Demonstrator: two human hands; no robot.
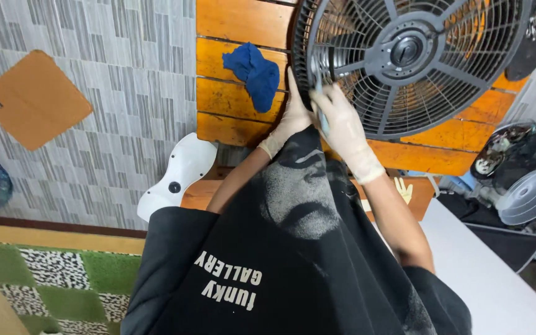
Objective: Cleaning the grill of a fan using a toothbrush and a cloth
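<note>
Far left: a tan square board [34,99] lay on the grey patterned floor [125,74], well apart from the work.
Floor near bench: a white plastic cover [178,177] lay just beside the bench edge.
Bench: orange wooden slats [237,93]; a crumpled blue rag [252,74] lay on them, near the fan but not touching it.
Left hand: the gloved left hand [293,115] was pressed on the rim of the fan grille [404,62] at its lower left, fingers closed onto the edge.
Right hand: the gloved right hand [342,124] was wrapped round a thin light-blue tool [321,105], tip at the grille rim. Probably a brush or small driver; too blurred to say which.
Fan grille position: it lay flat on the bench, top right of view, hub [406,51] facing up, overhanging the slats.
Handling: I judged it light but bulky, a stiff rim with thin bars that would flex. Best held at the outer rim with both hands, not by single bars. The gloves could slip on dusty plastic.
Far right: other fan parts [528,192] sat beside a white tabletop [485,273].
</note>
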